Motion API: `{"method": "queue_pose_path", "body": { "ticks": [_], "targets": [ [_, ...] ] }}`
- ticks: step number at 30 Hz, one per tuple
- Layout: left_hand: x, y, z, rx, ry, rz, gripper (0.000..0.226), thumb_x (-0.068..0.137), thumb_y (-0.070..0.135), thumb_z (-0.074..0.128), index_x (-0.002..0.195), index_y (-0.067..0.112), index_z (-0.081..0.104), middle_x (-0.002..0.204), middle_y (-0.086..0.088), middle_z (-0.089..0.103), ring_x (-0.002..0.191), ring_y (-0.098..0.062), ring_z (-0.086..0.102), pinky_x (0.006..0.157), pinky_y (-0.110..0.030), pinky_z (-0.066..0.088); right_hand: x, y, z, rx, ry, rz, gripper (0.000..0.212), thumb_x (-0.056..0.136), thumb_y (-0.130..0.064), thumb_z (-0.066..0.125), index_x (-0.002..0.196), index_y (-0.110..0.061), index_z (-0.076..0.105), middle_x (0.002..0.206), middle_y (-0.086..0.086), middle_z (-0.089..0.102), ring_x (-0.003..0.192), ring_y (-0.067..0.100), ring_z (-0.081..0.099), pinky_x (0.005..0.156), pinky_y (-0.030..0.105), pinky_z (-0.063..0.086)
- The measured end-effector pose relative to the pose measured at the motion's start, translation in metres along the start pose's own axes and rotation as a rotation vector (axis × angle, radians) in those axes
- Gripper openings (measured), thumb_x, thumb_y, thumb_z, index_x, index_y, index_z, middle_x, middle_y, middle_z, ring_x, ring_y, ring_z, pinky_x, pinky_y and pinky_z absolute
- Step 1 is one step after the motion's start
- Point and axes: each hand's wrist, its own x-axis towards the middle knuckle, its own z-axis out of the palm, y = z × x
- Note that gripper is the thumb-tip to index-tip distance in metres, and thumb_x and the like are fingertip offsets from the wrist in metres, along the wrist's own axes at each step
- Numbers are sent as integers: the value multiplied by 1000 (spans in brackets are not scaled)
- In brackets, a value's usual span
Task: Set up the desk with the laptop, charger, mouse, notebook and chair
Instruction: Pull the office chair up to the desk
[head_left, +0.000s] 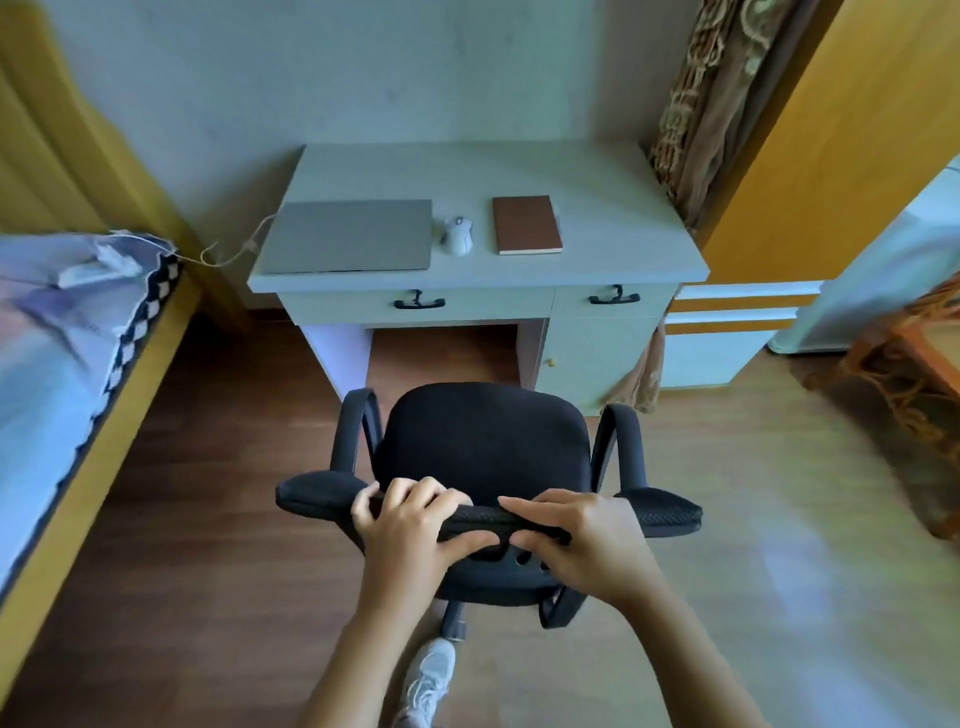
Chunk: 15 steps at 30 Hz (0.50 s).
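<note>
Both hands (415, 525) grip black mesh chair (485, 447) backrest.

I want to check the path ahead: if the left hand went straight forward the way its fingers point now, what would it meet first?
Probably the chair's seat. The left hand grips the chair backrest, fingers pointing ahead over it. Beyond lies the desk; depth is uncertain.

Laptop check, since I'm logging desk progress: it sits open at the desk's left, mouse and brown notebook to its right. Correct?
Not quite: the head view shows the laptop closed, lid flat. It does lie at the left of the desk, with the mouse and notebook to its right.
</note>
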Motion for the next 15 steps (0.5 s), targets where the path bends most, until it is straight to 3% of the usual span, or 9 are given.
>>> {"method": "queue_pose_path", "body": {
  "ticks": [5, 10, 15],
  "targets": [
    [34, -38, -3, -50, -80, -28, 40, 76, 75, 43, 87, 42, 63, 77, 18, 56, 83, -10, 55, 94, -44, 26, 55, -5, 14, 45, -34, 19, 37, 81, -53, 55, 116, -48, 61, 88, -24, 68, 77, -2, 61, 58, 19, 49],
    [71, -83, -10, -119, -178, -29, 41, 82, 69, 34, 105, 46, 58, 92, 22, 55, 98, -4, 49, 102, -40, 14, 111, -13, 30, 62, -40, 44, 37, 78, -54, 58, 114, -49, 61, 86, -24, 69, 74, -2, 62, 62, 24, 51],
    [103, -110, -8, -157, -142, -53, 40, 79, 68, 35, 102, 45, 59, 91, 22, 56, 98, -4, 48, 100, -39, 13, 153, -19, 37, 76, -58, 63, 36, 77, -53, 62, 113, -50, 61, 86, -26, 68, 76, -6, 61, 65, 21, 51]
  ]
}}
